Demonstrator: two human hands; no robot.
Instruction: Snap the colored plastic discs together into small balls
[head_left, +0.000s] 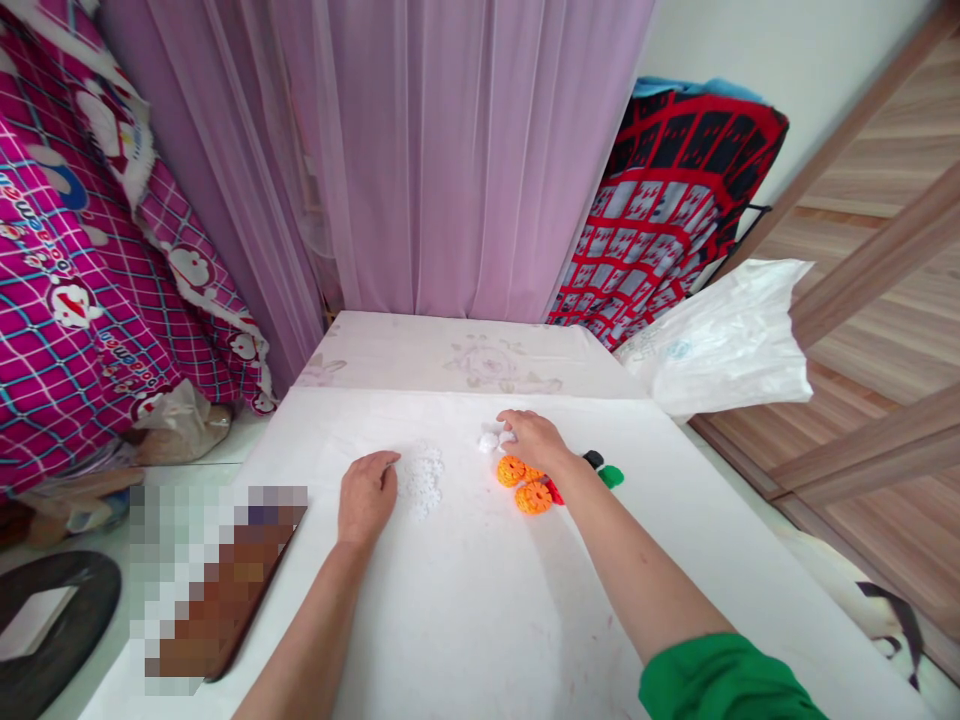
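A flat white lace-like crocheted piece (424, 480) lies on the white table. Beside its left edge is my left hand (366, 495), fingers curled and thumb drawn in, the fingertips at the lace. My right hand (531, 438) reaches to the far middle of the table. Its bent fingers close over a small bunched white crocheted piece (490, 441), partly hidden by the hand. Just below are several orange crocheted rounds (533, 497). A red piece (555, 490) shows partly from under my right forearm. Past the forearm lie a black piece (593, 459) and a green piece (611, 476).
A brown flat object (247, 590), partly blurred out, lies at the table's left edge. A white plastic bag (720, 340) hangs at the far right corner. Behind the table (465, 620) are purple curtains (450, 160). A dark round stool (82, 600) stands at lower left.
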